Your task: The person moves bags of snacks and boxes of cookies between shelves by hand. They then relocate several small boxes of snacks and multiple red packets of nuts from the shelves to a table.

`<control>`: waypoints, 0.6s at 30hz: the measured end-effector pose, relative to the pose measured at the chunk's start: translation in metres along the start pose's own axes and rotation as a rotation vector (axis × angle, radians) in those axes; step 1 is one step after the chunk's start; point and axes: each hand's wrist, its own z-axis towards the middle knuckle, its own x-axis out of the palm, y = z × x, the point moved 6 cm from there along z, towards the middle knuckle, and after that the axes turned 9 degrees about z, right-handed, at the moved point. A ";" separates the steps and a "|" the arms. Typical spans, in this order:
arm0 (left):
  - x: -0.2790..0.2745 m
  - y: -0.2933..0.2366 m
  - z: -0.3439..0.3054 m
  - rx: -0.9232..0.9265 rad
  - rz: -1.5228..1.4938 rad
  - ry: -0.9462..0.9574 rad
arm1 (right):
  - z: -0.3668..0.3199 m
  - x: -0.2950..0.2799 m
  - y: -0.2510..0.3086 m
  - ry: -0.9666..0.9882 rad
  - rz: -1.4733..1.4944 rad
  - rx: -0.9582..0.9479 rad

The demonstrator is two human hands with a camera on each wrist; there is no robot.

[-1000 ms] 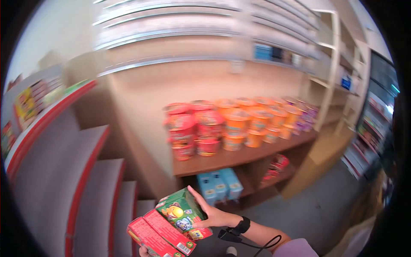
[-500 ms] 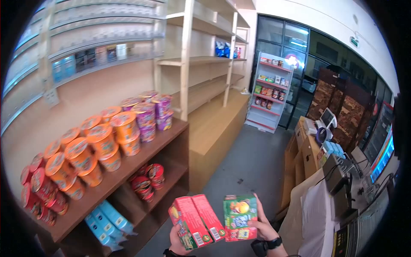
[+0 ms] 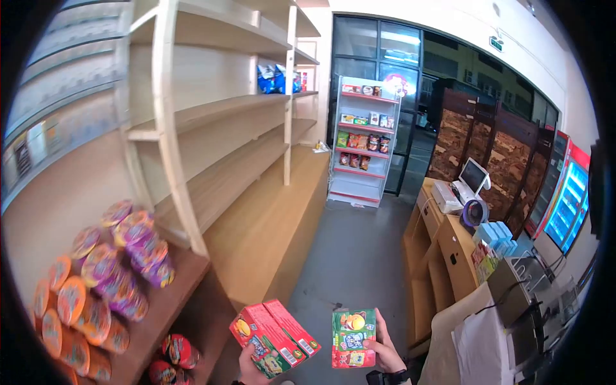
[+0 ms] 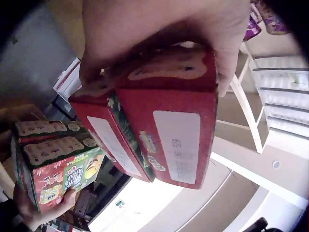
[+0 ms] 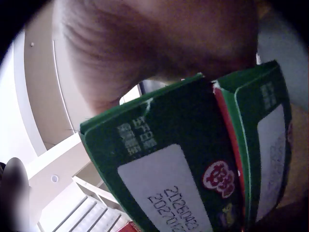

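Observation:
In the head view the left hand (image 3: 248, 368) grips two red boxes (image 3: 274, 339) side by side, their barcode ends toward the camera. To their right the right hand (image 3: 387, 350) holds a green and red box (image 3: 353, 339), thumb across its front. The left wrist view shows the left hand (image 4: 164, 29) spanning the pair of red boxes (image 4: 166, 130), with the right hand (image 4: 53, 212) around green and red boxes (image 4: 63, 169) beyond. In the right wrist view the right hand (image 5: 159, 43) clasps two green boxes (image 5: 159, 159) side by side.
Orange and purple cups (image 3: 115, 282) stand on a brown shelf (image 3: 186, 256) at left, with red cups below. Wooden shelving (image 3: 224, 115) runs behind it. A snack rack (image 3: 359, 160) stands at the far end; a counter (image 3: 443, 237) with a monitor and a cloth-covered table (image 3: 475, 333) line the right.
The head view has swung right from the cup shelf toward the aisle and snack rack. The boxes, near each other a second ago, now stand apart, one group in each hand.

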 end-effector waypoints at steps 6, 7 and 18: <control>0.004 -0.028 0.187 -0.109 0.297 -0.105 | 0.120 -0.001 0.049 -0.077 -0.027 -0.097; -0.003 -0.025 0.214 -0.152 0.300 -0.125 | 0.136 -0.011 0.053 -0.092 -0.027 -0.100; -0.049 0.048 0.519 -0.213 0.306 -0.245 | 0.386 -0.192 0.146 -0.321 -0.153 -0.230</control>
